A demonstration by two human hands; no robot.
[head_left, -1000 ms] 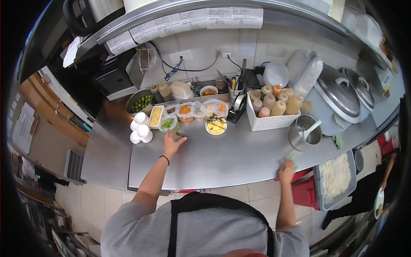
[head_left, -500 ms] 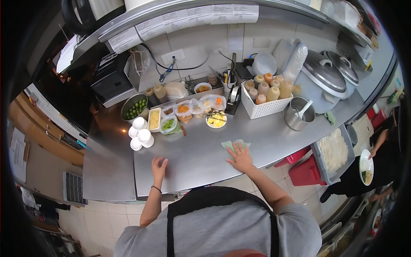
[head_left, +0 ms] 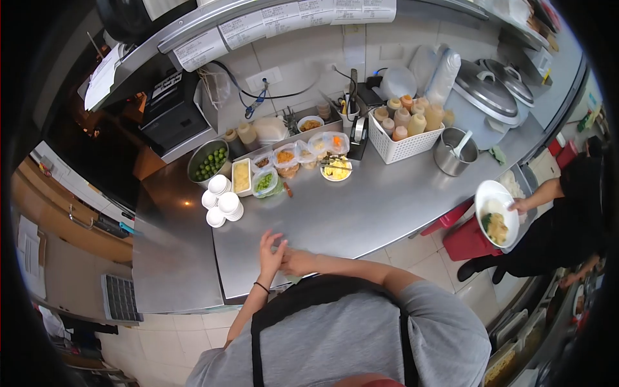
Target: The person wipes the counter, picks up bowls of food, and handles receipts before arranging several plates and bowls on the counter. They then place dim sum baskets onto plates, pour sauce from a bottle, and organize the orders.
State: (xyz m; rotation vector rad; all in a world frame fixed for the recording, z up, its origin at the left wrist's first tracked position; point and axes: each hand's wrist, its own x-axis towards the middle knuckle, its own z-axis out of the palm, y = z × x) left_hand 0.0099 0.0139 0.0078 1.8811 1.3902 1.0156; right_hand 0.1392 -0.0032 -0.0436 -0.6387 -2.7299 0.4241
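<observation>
Covering a cloth (head_left: 294, 279) with the right hand (head_left: 299, 262) at the counter's (head_left: 335, 222) near edge
Slips (head_left: 282, 20) overhead bear print too small to read. Only a green bit shows below the right hand — long axis hidden, grip or flat press impossible to tell. The left hand (head_left: 271, 253) is just beside, thumb and fingers parted.
</observation>
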